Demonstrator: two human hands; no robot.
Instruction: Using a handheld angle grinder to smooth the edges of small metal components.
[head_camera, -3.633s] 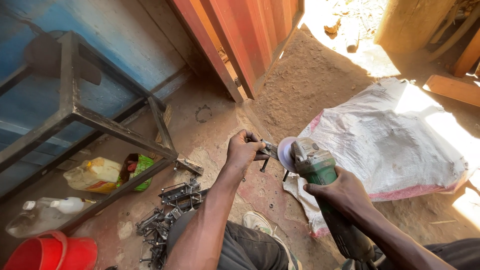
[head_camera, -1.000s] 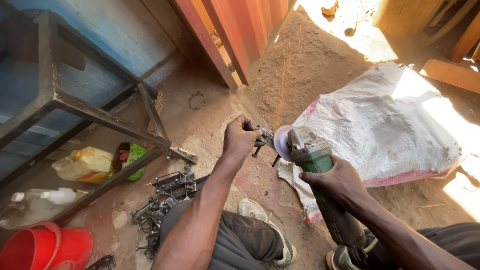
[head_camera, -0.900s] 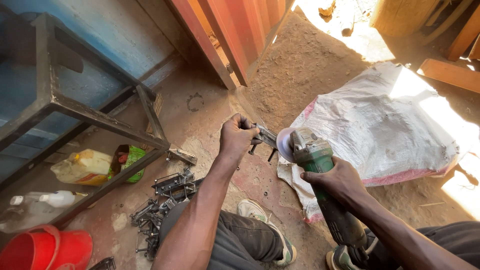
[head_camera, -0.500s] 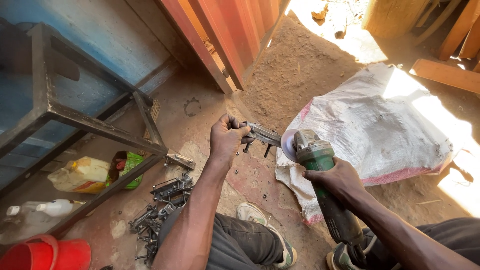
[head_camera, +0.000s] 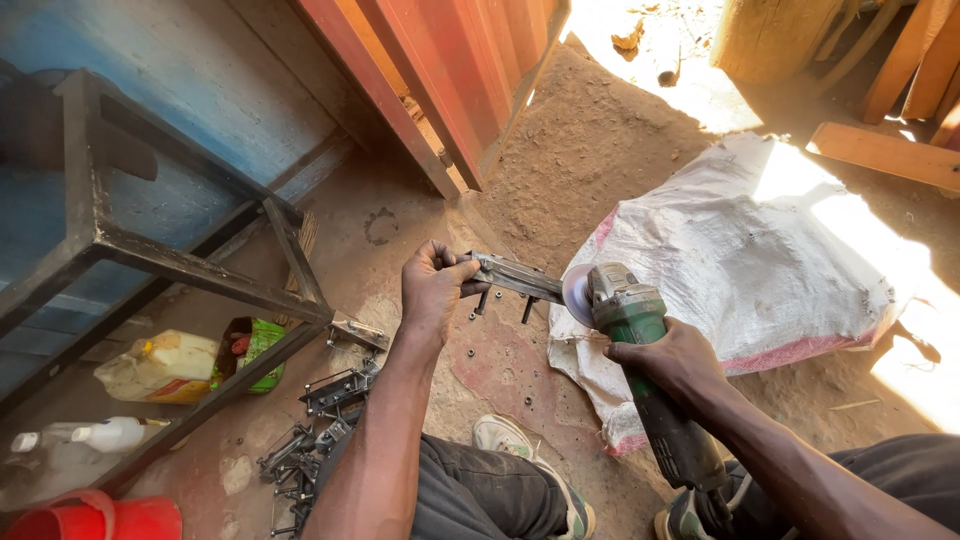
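Note:
My left hand grips one end of a flat grey metal piece with short studs hanging below it, held level above the dirt floor. My right hand is wrapped round the body of a green angle grinder. The grinder's pale disc sits right at the free end of the metal piece, touching or nearly so. A pile of similar dark metal parts lies on the ground beside my left knee.
A dark steel frame stands at the left, with a yellow jug, green packet and white bottle under it. A red bucket is at bottom left. A white sack lies right of the grinder. Red metal wall behind.
My left hand has lifted the metal piece and turned it level, its free end now pointing at the disc. The grinder has stayed almost where it was.

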